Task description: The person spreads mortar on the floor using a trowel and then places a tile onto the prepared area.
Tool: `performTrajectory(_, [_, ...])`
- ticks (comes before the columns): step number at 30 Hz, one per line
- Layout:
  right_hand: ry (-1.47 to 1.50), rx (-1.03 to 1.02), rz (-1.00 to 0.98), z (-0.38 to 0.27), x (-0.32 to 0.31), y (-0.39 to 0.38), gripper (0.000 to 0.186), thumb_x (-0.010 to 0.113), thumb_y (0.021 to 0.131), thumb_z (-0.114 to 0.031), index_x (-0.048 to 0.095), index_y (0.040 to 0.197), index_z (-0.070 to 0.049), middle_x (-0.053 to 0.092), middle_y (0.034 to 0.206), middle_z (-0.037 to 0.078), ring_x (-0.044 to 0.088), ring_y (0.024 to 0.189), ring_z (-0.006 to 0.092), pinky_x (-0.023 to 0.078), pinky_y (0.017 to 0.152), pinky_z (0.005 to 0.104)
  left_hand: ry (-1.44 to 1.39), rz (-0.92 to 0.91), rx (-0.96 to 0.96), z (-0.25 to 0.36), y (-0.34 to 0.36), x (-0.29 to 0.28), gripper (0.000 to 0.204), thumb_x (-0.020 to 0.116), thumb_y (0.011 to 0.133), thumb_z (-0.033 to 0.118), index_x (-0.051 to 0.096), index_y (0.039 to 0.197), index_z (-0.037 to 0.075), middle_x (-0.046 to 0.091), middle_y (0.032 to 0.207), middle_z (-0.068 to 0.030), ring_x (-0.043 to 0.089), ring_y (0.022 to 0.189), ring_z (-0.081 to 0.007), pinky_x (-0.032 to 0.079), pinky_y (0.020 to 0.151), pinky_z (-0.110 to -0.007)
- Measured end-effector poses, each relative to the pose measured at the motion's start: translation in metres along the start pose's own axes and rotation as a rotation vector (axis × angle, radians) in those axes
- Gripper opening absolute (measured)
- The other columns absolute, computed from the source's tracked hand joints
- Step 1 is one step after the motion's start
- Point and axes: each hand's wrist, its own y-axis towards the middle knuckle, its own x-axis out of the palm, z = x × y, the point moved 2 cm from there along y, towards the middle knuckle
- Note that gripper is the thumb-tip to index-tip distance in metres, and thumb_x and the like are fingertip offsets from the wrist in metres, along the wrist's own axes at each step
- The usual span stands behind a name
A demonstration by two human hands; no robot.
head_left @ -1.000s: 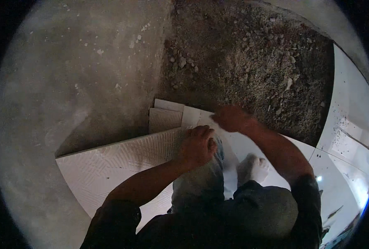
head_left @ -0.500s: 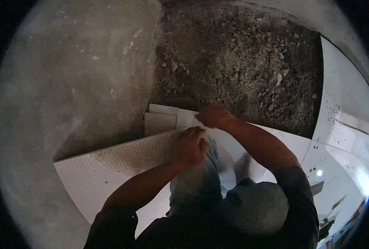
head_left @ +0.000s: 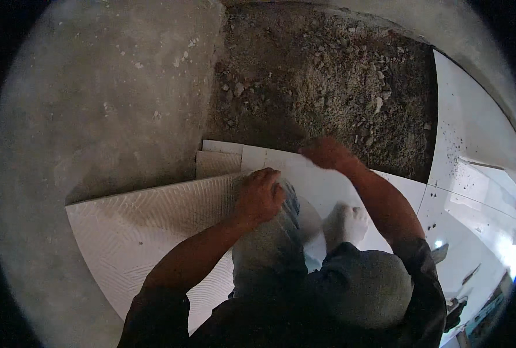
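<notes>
On the left, a large white tile (head_left: 124, 243) with a ridged, combed face stands at a slant by my leg. At its upper right corner, beside my knee, my left hand (head_left: 261, 196) is closed with the fingers curled over the edge. My right hand (head_left: 330, 153) hovers at the far edge of a white floor tile (head_left: 269, 159), where the bare ground begins. Its fingers are drawn together and point left; anything between them is hidden. A small beige tile piece (head_left: 217, 165) stands between the ridged tile and the floor tile.
Rough dirt with loose rubble (head_left: 322, 81) lies beyond the tile edge. A grey plastered wall (head_left: 124, 104) rises on the left. Glossy white tiles (head_left: 473, 116) with dark crumbs run along the right. A flat tool (head_left: 439, 253) lies there near my right arm.
My right hand has moved right along the tile edge, away from my left hand. My left hand keeps its place at the ridged tile's corner. The whole view has shifted slightly.
</notes>
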Motion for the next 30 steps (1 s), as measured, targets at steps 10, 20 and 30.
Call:
performTrajectory(10, [0.025, 0.168, -0.051, 0.003, -0.055, -0.027, 0.055, 0.05, 0.09, -0.048, 0.064, 0.102, 0.004, 0.065, 0.097, 0.026, 0.064, 0.095, 0.0372, 0.052, 0.082, 0.0469, 0.013, -0.009, -0.09, 0.0, -0.006, -0.005, 0.041, 0.05, 0.087, 0.025, 0.052, 0.121, 0.0, 0.054, 0.12, -0.0202, 0.051, 0.113, -0.0372, 0.037, 0.098, -0.05])
performTrajectory(20, [0.2, 0.47, 0.035, 0.09, -0.042, -0.041, 0.052, 0.052, 0.091, -0.044, 0.06, 0.113, 0.003, 0.063, 0.106, 0.024, 0.062, 0.1, 0.0353, 0.05, 0.086, 0.0482, 0.039, -0.016, -0.06, 0.015, 0.0, -0.002, 0.039, 0.048, 0.089, 0.022, 0.052, 0.121, 0.001, 0.053, 0.122, -0.0209, 0.05, 0.114, -0.0387, 0.039, 0.099, -0.048])
performTrajectory(30, [0.171, 0.675, 0.002, 0.049, -0.083, -0.13, 0.051, 0.053, 0.09, -0.046, 0.063, 0.107, 0.0, 0.063, 0.105, 0.024, 0.062, 0.099, 0.0386, 0.051, 0.084, 0.047, 0.087, -0.053, -0.103, 0.011, -0.007, -0.007, 0.04, 0.046, 0.092, 0.026, 0.051, 0.123, 0.002, 0.051, 0.125, -0.0198, 0.048, 0.115, -0.0382, 0.039, 0.098, -0.049])
